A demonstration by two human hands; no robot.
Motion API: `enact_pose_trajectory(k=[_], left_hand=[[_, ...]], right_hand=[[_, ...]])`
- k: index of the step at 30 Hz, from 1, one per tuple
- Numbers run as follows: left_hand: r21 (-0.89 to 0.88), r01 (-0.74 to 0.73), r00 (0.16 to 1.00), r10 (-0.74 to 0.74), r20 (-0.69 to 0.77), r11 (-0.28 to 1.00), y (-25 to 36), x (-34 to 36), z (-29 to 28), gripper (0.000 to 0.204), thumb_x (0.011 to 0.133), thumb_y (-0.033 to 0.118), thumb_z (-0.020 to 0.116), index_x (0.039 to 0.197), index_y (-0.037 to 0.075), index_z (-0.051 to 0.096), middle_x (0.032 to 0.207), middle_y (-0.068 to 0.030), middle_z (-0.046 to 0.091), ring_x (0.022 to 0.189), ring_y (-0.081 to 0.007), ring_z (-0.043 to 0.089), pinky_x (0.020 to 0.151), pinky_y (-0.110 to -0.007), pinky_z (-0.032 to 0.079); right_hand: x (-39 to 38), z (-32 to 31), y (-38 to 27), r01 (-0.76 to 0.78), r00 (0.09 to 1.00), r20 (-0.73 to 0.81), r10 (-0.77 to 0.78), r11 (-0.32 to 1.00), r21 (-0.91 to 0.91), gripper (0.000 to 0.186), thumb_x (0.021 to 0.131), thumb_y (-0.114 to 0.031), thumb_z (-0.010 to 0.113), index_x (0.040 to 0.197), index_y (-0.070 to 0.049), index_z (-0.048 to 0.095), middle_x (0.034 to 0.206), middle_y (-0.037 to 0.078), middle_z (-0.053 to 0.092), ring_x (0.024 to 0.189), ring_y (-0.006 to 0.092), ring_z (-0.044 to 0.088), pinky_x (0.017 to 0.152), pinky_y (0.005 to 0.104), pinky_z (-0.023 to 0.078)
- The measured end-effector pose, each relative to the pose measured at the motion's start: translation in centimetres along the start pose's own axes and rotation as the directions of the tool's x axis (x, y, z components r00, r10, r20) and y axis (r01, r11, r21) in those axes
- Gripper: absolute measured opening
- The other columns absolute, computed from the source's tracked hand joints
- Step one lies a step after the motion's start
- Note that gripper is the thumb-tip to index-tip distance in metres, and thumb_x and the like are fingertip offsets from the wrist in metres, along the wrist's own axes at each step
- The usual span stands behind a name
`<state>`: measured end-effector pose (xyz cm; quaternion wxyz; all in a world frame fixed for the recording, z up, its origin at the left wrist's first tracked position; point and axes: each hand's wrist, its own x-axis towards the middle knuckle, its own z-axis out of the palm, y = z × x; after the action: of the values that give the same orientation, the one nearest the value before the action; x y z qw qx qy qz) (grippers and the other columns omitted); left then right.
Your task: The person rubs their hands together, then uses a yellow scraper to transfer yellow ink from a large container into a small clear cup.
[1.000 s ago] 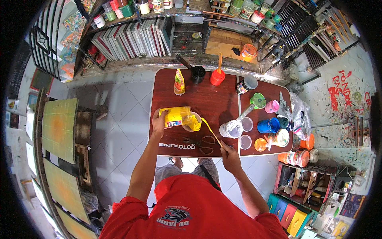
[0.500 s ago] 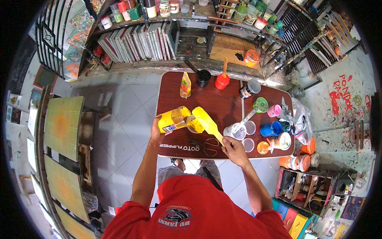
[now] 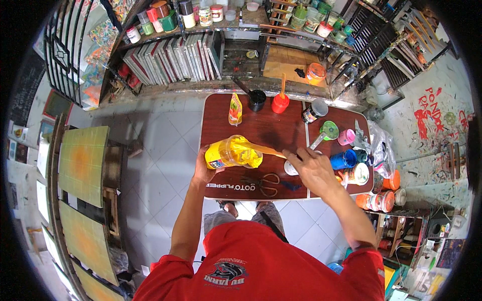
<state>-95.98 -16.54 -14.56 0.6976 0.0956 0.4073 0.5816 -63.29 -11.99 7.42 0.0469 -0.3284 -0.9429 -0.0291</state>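
My left hand [image 3: 204, 166] is wrapped around a clear-walled yellow paint jar [image 3: 219, 154], which lies tilted on its side above the table with its mouth to the right. Thick yellow paint [image 3: 251, 159] bulges at the mouth. My right hand [image 3: 315, 171] pinches the handle of a flat spatula [image 3: 268, 149], seen nearly edge-on. Its yellow-coated blade reaches to the jar's mouth, and the far end is lost among the paint. Beneath them on the brown table [image 3: 221, 116] lies a pair of scissors [image 3: 269, 185]. A white tub [image 3: 291, 168] is partly hidden behind my right hand.
Toward the table's far side stand a black pot [image 3: 257, 100], a red pot [image 3: 279, 104] with a stick, a yellow pouch [image 3: 235, 109] and a dark jar [image 3: 316, 110]. Green, pink and blue tubs [image 3: 343, 160] crowd the right side. Framed screens [image 3: 175, 57] fill a shelf beyond.
My right hand has moved up and right, and the spatula has turned from a slanted, broad-side view to nearly level and edge-on. The jar has shifted slightly right.
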Motion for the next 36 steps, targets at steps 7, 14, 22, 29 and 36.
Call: enact_pose_trajectory(k=[7, 14, 22, 29, 36], left_hand=[[0.195, 0.049, 0.998, -0.054, 0.019, 0.98, 4.9, -0.4, 1.5, 0.043, 0.097, 0.041, 0.047, 0.129, 0.013, 0.055, 0.114, -0.0048, 0.069, 0.097, -0.021, 0.069, 0.073, -0.038, 0.06], [0.475, -0.048, 0.999, 0.035, 0.036, 0.879, 12.0, -1.3, 5.9, 0.049, 0.096, 0.048, 0.05, 0.127, 0.011, 0.059, 0.104, -0.0051, 0.07, 0.08, -0.016, 0.069, 0.061, -0.034, 0.056], [0.679, -0.032, 0.999, 0.018, 0.027, 0.734, 15.3, 1.7, 10.3, 0.053, 0.095, 0.047, 0.052, 0.135, 0.012, 0.056, 0.113, -0.0047, 0.069, 0.091, -0.0171, 0.067, 0.074, -0.042, 0.054], [0.649, 0.041, 0.999, -0.04, -0.016, 0.759, 13.1, 4.0, 11.8, 0.045, 0.093, 0.048, 0.054, 0.123, 0.016, 0.063, 0.1, -0.003, 0.07, 0.083, -0.0162, 0.066, 0.066, -0.038, 0.053], [0.715, 0.045, 0.997, -0.073, 0.009, 0.698, 13.0, 5.1, 12.5, 0.046, 0.094, 0.048, 0.054, 0.121, 0.012, 0.063, 0.1, -0.004, 0.07, 0.082, -0.0162, 0.066, 0.065, -0.037, 0.054]], right_hand=[[3.8, -2.2, 1.7, 0.27, 0.953, -0.066, -0.296, 0.928, -0.258, 0.046, 0.082, -0.014, 0.06, 0.127, -0.006, 0.061, 0.091, 0.005, 0.059, 0.087, 0.02, 0.06, 0.059, 0.0306, 0.056], [3.4, 0.0, 2.7, 0.129, 0.984, -0.091, -0.155, 0.961, -0.243, 0.053, 0.08, -0.011, 0.062, 0.133, -0.005, 0.058, 0.091, 0.007, 0.06, 0.084, 0.0229, 0.064, 0.061, 0.0339, 0.057], [1.8, 4.9, 3.3, -0.223, 0.952, -0.167, 0.257, 0.955, 0.196, 0.034, 0.095, -0.015, 0.06, 0.127, -0.007, 0.063, 0.081, 0.02, 0.068, 0.064, 0.0386, 0.068, 0.056, 0.048, 0.054], [0.2, 9.0, 4.3, -0.266, 0.906, -0.196, 0.376, 0.863, 0.43, 0.028, 0.097, -0.02, 0.06, 0.12, -0.006, 0.068, 0.082, 0.025, 0.069, 0.064, 0.0416, 0.067, 0.057, 0.0502, 0.054], [0.0, 9.5, 3.9, -0.344, 0.878, -0.023, 0.478, 0.665, 0.663, 0.027, 0.097, -0.02, 0.06, 0.118, -0.005, 0.07, 0.091, 0.028, 0.069, 0.082, 0.0456, 0.067, 0.074, 0.0513, 0.056]])
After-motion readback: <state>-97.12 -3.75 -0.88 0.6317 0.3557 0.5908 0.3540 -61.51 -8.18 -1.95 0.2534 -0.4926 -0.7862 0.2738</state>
